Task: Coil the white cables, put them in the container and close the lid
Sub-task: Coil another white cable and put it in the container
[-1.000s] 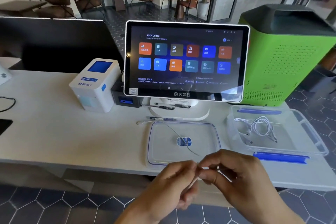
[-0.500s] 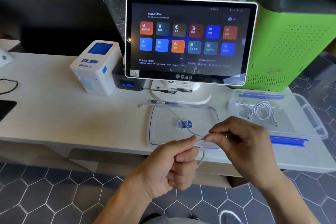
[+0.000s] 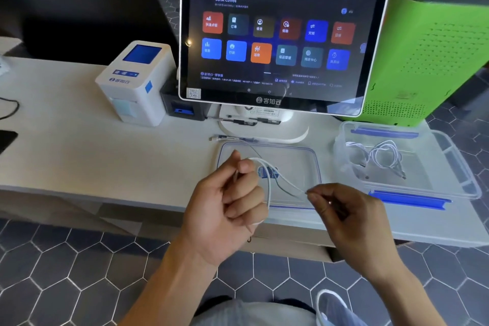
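My left hand (image 3: 227,206) is closed around a loop of a thin white cable (image 3: 269,193), above the table's front edge. My right hand (image 3: 341,214) pinches the same cable further along, to the right. The cable's far end trails back over the clear lid (image 3: 304,167), which lies flat with a blue rim and a blue sticker. The clear container (image 3: 449,167) with blue clips stands to the right, and a coiled white cable (image 3: 381,156) lies inside it.
A white touchscreen terminal (image 3: 280,42) stands behind the lid, with pens (image 3: 232,138) at its base. A white receipt printer (image 3: 137,82) is at its left, a green box (image 3: 434,42) at its right. A dark monitor (image 3: 79,8) fills the back left.
My hands have moved apart: the left one rose and drew a loop of cable, the right slid further right along it. The camera tilted down and closer.
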